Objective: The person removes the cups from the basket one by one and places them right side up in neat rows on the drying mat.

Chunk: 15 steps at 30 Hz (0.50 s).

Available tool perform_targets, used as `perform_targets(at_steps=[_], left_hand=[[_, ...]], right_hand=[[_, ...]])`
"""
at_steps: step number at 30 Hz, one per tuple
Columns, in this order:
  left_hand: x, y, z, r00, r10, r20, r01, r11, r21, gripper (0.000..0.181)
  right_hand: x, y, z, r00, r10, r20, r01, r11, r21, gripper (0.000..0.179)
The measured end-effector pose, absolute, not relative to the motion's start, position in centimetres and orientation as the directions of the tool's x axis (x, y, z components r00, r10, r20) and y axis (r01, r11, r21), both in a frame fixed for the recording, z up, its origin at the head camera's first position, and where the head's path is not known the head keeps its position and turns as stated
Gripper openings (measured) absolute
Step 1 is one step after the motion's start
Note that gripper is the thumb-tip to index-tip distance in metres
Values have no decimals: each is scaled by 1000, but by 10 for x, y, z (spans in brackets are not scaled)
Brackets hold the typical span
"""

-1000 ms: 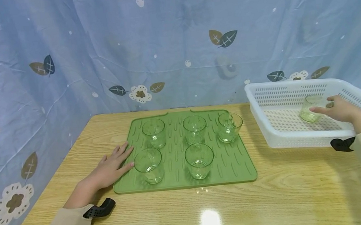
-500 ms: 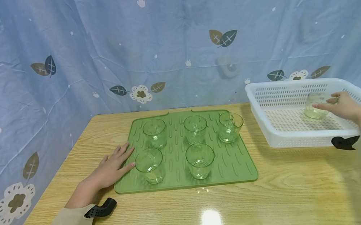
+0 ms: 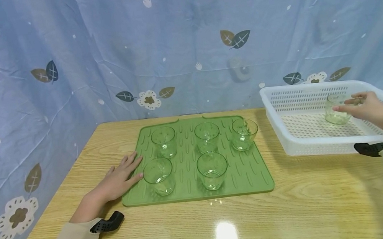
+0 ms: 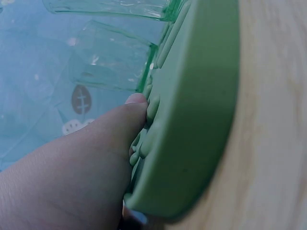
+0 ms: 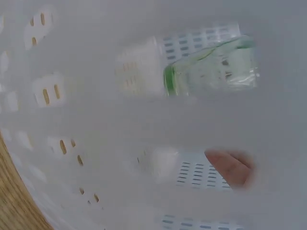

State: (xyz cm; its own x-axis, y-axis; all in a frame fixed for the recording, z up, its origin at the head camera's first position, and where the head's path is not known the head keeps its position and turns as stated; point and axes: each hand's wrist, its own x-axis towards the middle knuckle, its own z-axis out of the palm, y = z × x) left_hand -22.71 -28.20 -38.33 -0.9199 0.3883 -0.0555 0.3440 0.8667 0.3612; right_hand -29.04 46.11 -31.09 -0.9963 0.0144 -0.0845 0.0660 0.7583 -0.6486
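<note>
In the head view my right hand reaches into the white plastic basket and grips a clear greenish glass, thumb on its near side. The right wrist view catches part of that glass and a fingertip through gaps in the basket wall, which hides the rest. My left hand lies with spread, straight fingers on the left edge of a green drying mat. Several similar glasses stand upright on the mat, one glass close to the left thumb.
A wooden table carries the mat and, to its right, the basket. Behind and at the left hangs a blue patterned curtain. On the mat, the rightmost glass stands nearest the basket.
My right hand and the glass have shifted a little to the right and toward the back within the basket. The left hand and the glasses on the mat keep their places.
</note>
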Motion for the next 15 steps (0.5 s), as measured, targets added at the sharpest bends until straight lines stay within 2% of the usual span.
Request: perform_targets(at_steps=[15], left_hand=[[-227, -281, -382, -916, 397, -48, 355, 862, 363, 73]], right_hand=[[-280, 448, -298, -997, 12, 72, -40, 743, -668, 96]])
